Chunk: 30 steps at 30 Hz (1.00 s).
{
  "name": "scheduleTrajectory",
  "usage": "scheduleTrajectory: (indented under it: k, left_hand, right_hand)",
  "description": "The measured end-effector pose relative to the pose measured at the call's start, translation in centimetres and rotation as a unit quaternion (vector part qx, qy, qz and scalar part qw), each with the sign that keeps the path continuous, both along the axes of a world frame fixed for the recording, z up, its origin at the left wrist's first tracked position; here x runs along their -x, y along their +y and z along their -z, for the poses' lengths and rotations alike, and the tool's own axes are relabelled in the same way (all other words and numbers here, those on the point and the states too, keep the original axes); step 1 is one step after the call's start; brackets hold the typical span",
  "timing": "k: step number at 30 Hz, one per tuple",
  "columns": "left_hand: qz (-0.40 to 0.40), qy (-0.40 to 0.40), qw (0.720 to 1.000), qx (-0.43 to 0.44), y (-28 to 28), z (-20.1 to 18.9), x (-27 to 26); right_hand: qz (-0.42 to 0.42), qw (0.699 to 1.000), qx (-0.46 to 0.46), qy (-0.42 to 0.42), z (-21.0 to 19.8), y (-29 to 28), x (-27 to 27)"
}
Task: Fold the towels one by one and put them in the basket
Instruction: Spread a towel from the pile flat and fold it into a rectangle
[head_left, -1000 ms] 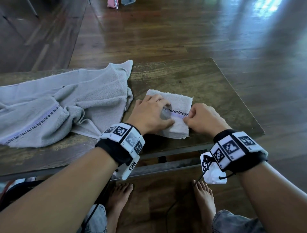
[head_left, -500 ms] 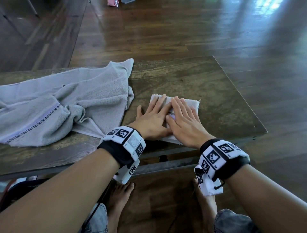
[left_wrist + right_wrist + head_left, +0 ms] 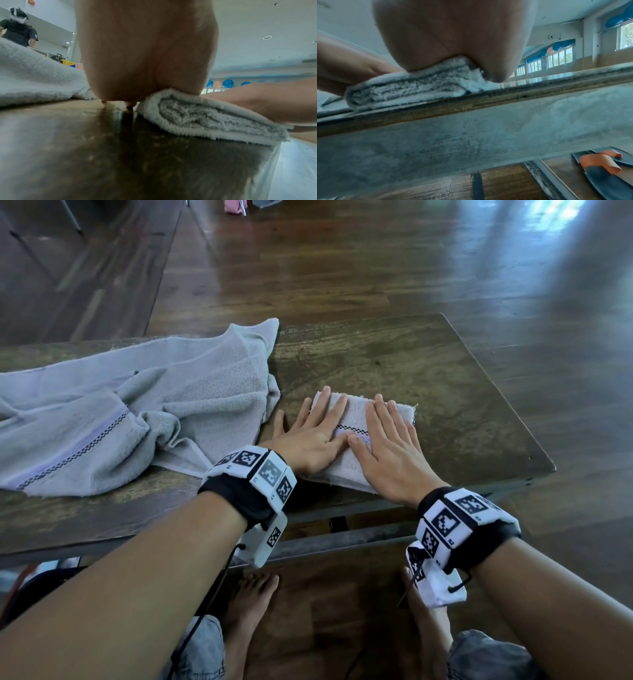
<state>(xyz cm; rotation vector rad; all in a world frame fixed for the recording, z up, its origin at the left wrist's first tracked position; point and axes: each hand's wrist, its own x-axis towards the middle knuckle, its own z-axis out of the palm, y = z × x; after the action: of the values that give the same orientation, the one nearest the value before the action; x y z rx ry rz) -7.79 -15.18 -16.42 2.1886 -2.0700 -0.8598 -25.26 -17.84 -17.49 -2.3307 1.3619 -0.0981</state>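
Near the front edge of the bench you have the folded towel lying flat, both hands on top of it. Your left hand and right hand are both released: fingers straight and spread, palms pressing down, gripping nothing. Judged purpose: flattening the stacked layers so the fold holds before lifting. An unfolded towel lies crumpled to the left, just beside your left hand, not touching the folded one as far as the head view shows. The head view gives layout only; the left wrist view adds the fold's rounded near edge with inner layers visible, and the right wrist view shows several stacked layers sitting close to the bench lip, plus sandals on the floor below. No basket appears in any view.
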Motion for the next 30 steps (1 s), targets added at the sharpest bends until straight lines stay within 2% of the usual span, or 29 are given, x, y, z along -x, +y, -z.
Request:
scheduleTrajectory:
  k: [11, 16, 20, 22, 27, 30]
  left_hand:
    - [-0.012, -0.019, 1.000, -0.011, 0.4, -0.3, -0.5]
    - [-0.065, -0.033, 0.997, -0.010, 0.3, -0.2, -0.5]
    - [-0.141, -0.051, 0.987, 0.063, 0.0, -0.4, -0.3]
    - [-0.172, -0.032, 0.978, 0.113, -0.1, -0.7, 0.0]
    - [-0.230, 0.035, 0.961, 0.151, -0.4, -2.0, 0.2]
    - [-0.245, 0.178, 0.936, 0.178, -0.3, -2.9, 0.3]
  right_hand:
    - [0.071, 0.997, -0.037, -0.021, 0.1, -1.3, 0.2]
    - [0.099, 0.994, -0.046, -0.018, 0.1, -1.6, 0.5]
    - [0.088, 0.995, -0.049, -0.019, 0.1, -1.6, 0.4]
    - [0.074, 0.996, -0.049, -0.018, 0.1, -1.6, 0.5]
    - [0.054, 0.995, -0.078, -0.029, -0.8, -2.1, 0.9]
    - [0.083, 0.989, -0.104, -0.065, -1.8, -2.2, 0.8]
